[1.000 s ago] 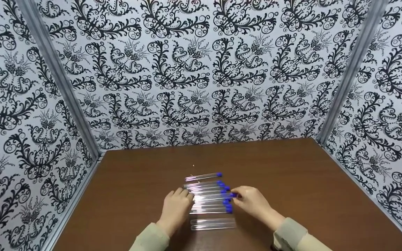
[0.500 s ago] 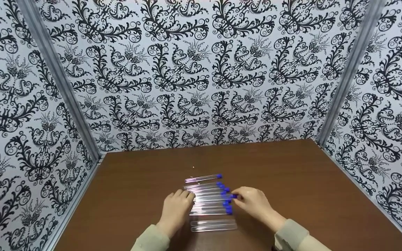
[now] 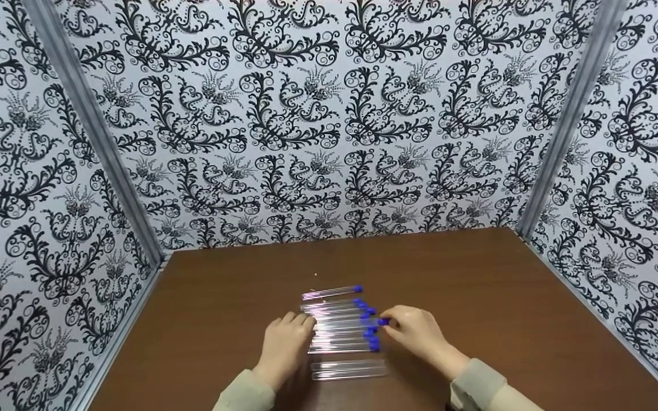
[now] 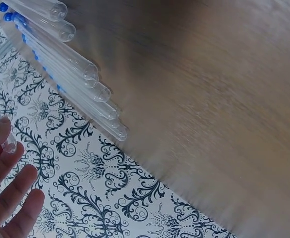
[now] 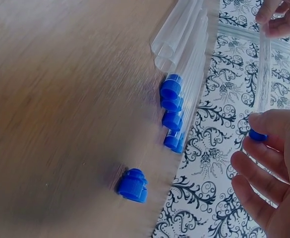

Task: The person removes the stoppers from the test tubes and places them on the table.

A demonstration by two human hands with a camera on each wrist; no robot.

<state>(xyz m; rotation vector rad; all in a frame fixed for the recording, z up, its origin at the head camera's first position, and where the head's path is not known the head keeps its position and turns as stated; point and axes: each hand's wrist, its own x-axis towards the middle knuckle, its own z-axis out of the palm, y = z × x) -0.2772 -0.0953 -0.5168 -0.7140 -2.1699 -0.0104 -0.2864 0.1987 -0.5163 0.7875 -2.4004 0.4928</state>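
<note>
Between my hands a clear test tube (image 5: 263, 74) is held above the table. My left hand (image 3: 286, 345) pinches its rounded end with thumb and index finger, the other fingers spread in the left wrist view. At the tube's other end, my right hand (image 3: 417, 334) holds a blue cap (image 5: 257, 135) between thumb and fingers. Below lies a row of clear tubes with blue caps (image 5: 170, 89), caps toward the right. Nearer to me, two uncapped tubes (image 3: 349, 374) lie side by side, their open ends showing in the right wrist view.
Loose blue caps (image 5: 132, 186) sit together on the brown table (image 3: 220, 297), right of the tubes. One capped tube (image 3: 332, 293) lies slightly apart at the far side of the row. Patterned walls (image 3: 329, 142) with grey posts enclose the table's back and sides.
</note>
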